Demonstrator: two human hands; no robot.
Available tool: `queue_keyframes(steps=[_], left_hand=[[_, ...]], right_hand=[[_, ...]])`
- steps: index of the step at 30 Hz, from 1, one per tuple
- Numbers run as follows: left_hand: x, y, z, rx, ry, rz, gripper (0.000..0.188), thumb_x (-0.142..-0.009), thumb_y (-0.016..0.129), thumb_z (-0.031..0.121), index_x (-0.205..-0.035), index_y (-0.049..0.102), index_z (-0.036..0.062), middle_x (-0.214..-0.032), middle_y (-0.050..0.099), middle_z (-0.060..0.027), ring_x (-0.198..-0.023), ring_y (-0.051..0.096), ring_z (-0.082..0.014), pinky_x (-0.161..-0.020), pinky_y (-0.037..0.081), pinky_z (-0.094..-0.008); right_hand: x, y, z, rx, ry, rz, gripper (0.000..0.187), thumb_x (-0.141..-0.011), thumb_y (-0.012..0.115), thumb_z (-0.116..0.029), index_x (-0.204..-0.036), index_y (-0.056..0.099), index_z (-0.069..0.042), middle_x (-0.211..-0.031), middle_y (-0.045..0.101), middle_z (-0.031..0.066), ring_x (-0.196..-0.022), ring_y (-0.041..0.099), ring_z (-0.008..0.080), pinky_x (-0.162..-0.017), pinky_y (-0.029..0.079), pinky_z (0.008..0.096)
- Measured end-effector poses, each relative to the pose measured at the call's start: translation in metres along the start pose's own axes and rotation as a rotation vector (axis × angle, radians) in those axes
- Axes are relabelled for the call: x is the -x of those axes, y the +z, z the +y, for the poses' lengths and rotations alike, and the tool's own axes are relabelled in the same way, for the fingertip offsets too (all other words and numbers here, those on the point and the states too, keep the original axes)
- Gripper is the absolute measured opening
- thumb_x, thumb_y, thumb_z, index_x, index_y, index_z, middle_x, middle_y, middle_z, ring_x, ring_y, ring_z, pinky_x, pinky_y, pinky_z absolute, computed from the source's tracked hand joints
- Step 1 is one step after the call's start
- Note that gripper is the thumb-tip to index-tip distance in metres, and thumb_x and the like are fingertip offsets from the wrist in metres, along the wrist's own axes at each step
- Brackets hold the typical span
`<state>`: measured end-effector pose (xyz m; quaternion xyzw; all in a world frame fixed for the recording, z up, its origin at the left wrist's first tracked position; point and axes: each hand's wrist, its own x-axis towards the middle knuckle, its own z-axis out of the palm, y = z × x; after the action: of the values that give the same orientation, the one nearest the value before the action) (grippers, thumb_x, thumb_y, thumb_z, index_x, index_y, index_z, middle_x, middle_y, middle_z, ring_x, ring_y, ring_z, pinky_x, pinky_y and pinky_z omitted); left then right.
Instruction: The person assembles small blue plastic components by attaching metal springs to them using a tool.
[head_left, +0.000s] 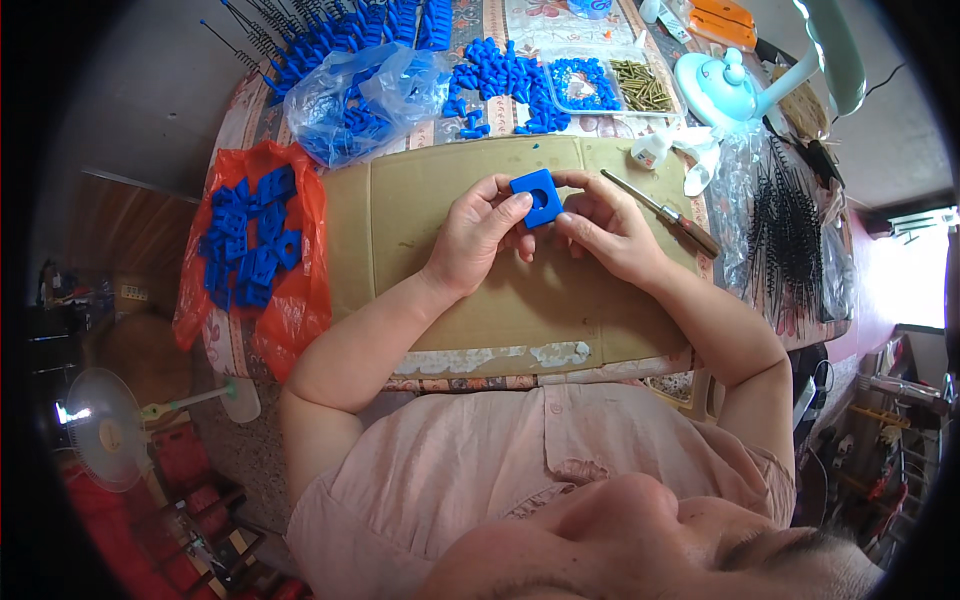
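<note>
Above a flat cardboard sheet (440, 320), both my hands hold one blue square plastic part (546, 208) with a round recess in its face. My left hand (478, 228) grips its left side, the thumb pressed at the recess. On the right edge, my right hand (608, 226) pinches the same part between thumb and fingers. Some fingertips are hidden behind it. A screwdriver (690, 230) with a brown handle lies to the right of my right hand, its shaft pointing toward the far side.
An orange-red bag (305, 290) of blue parts lies at left. Farther back are a clear plastic bag (410, 85), loose blue pieces (500, 75), a box with brass-coloured pins (640, 85) and a small white bottle (650, 150). A pale-blue lamp (715, 90) and black springs (785, 230) stand at right.
</note>
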<state>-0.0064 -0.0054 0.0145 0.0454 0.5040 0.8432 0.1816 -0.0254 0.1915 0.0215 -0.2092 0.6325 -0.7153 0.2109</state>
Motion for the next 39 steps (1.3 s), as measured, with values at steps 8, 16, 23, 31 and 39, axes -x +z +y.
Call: queue_keyframes(steps=[8,16,23,31,39], left_hand=[[0.0012,-0.0001,-0.0017,-0.108,0.018,-0.004,0.027,-0.093,0.053,0.022,-0.113,0.050,0.0037,-0.094,0.061,-0.0057,-0.064,0.058,-0.0094,-0.056,0.052,-0.0237],[0.0035,0.0013,-0.0020,-0.221,0.034,-0.054,0.028,-0.094,0.051,0.020,-0.117,0.050,0.0025,-0.095,0.061,-0.0069,-0.067,0.057,-0.0091,-0.058,0.051,-0.0224],[0.0033,0.0011,-0.0027,-0.248,0.032,-0.116,0.026,-0.095,0.050,0.019,-0.115,0.051,0.0025,-0.094,0.061,-0.0064,-0.068,0.056,-0.0088,-0.059,0.050,-0.0225],[0.0031,0.0040,-0.0001,-0.240,0.021,-0.099,0.025,-0.095,0.049,0.021,-0.111,0.051,0.0024,-0.091,0.060,-0.0051,-0.069,0.056,-0.0090,-0.060,0.050,-0.0229],[0.0012,-0.0002,-0.0007,-0.141,0.002,-0.077,0.029,-0.096,0.048,0.025,-0.114,0.049,0.0029,-0.091,0.061,-0.0056,-0.070,0.057,-0.0097,-0.061,0.050,-0.0238]], right_hand=[[-0.0019,-0.0038,0.0016,-0.008,-0.033,0.002,0.032,-0.091,0.056,-0.011,-0.120,0.048,0.001,-0.071,0.056,0.0014,-0.060,0.052,0.0060,-0.055,0.042,0.0198],[-0.0018,-0.0045,0.0015,-0.060,-0.008,0.061,0.025,-0.090,0.059,-0.013,-0.110,0.053,0.000,-0.075,0.059,0.0019,-0.058,0.052,0.0054,-0.054,0.042,0.0192],[-0.0029,-0.0090,0.0043,-0.050,-0.029,0.073,0.017,-0.090,0.060,-0.016,-0.096,0.059,0.000,-0.076,0.060,0.0020,-0.057,0.052,0.0051,-0.052,0.042,0.0193],[-0.0029,-0.0087,0.0032,-0.077,-0.008,0.075,0.016,-0.090,0.059,-0.015,-0.097,0.059,0.000,-0.076,0.059,0.0022,-0.058,0.052,0.0053,-0.053,0.043,0.0197],[-0.0031,-0.0070,0.0025,-0.128,-0.023,-0.049,0.031,-0.086,0.063,-0.008,-0.113,0.051,0.000,-0.078,0.058,0.0025,-0.066,0.053,0.0060,-0.057,0.044,0.0196]])
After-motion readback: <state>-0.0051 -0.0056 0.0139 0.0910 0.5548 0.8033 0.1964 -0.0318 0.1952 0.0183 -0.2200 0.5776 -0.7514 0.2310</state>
